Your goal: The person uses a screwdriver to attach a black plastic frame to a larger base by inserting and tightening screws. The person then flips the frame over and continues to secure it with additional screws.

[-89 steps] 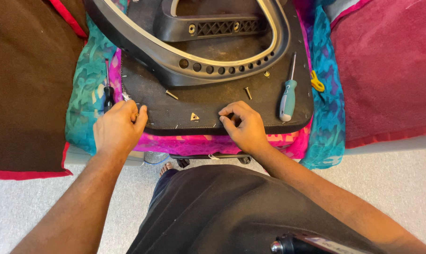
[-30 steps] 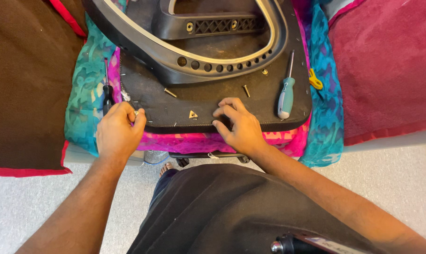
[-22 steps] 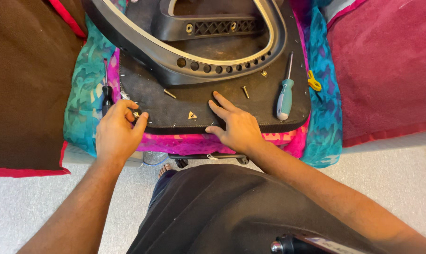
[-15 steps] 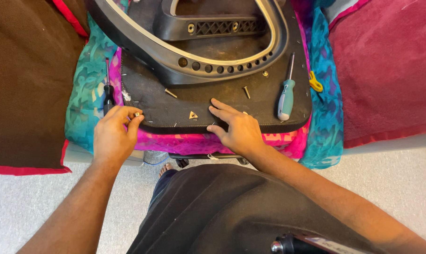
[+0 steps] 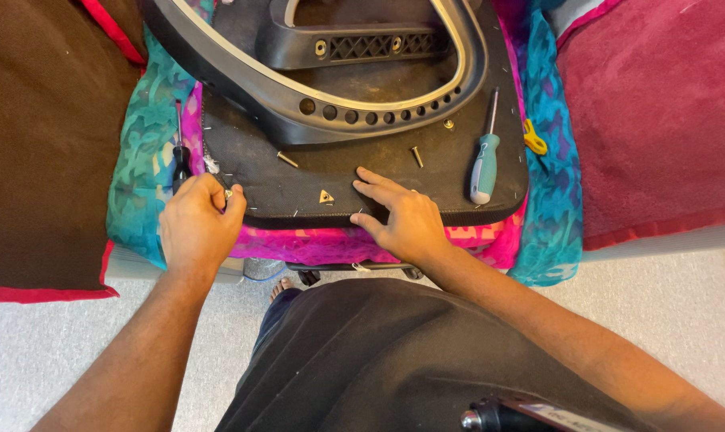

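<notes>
Patterned cloth underlies a black seat base (image 5: 378,172); left hand (image 5: 196,228) fingers pinch something hidden, right hand (image 5: 406,220) fingers spread flat.

A teal-handled screwdriver (image 5: 485,164) lies on the right, a yellow clip (image 5: 534,140) just beside it on the blue cloth (image 5: 550,176). A teal leafy cloth (image 5: 142,172) lies left, over a pink one (image 5: 314,240). A brown blanket (image 5: 46,136) lies far left, a maroon one (image 5: 658,104) right. Grey carpet (image 5: 682,304) is near
</notes>
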